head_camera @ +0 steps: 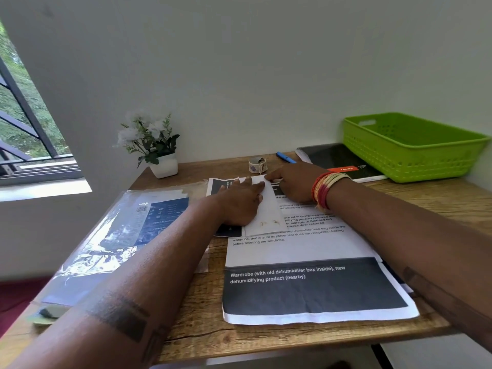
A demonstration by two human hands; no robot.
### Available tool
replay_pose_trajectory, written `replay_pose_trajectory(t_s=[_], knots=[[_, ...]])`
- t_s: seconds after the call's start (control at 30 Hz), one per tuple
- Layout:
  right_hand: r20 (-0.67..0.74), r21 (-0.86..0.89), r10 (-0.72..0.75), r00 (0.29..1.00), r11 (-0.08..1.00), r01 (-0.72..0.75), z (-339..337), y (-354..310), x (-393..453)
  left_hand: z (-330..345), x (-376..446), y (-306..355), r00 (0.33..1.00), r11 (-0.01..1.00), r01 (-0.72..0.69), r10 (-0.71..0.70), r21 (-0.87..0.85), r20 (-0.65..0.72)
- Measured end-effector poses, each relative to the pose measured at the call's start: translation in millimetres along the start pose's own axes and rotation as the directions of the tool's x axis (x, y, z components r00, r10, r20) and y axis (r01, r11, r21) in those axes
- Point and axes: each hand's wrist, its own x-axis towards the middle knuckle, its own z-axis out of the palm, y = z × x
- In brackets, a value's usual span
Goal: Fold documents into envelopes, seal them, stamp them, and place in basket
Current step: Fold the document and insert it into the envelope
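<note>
A white envelope [269,209] lies on top of printed documents [306,262] in the middle of the wooden desk. My left hand [239,203] rests flat on the envelope's left part, fingers stretched toward its far edge. My right hand [292,182] presses fingertips on the envelope's far right corner; bangles circle that wrist. A roll of stamp stickers [257,164] stands just beyond the hands. The green plastic basket [410,147] sits at the far right, with nothing visible in it.
A clear plastic sleeve with dark printed sheets [119,235] lies at the left. A potted white flower [154,145] stands at the back left. A blue pen [285,157] and a black notebook [338,161] lie under and beside the basket. A window opens at far left.
</note>
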Motion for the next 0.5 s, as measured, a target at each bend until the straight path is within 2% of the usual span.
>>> replay_pose_trajectory(t_s=[0.2, 0.37, 0.5], knots=[[0.038, -0.012, -0.048, 0.998, 0.999, 0.048, 1.2, 2.8, 15.9, 1.7, 1.0, -0.7, 1.000, 1.000, -0.008, 0.008, -0.002, -0.016], [-0.136, 0.034, -0.048, 0.990, 0.998, 0.053, 11.2, 18.3, 17.1, 2.8, 3.6, -0.9, 0.998, 0.999, -0.028, 0.027, -0.017, -0.049], [-0.121, 0.092, -0.042, 0.992, 0.994, 0.053, 7.3, 24.4, 19.2, 3.4, 4.5, 7.6, 0.995, 0.997, -0.073, 0.072, -0.007, -0.064]])
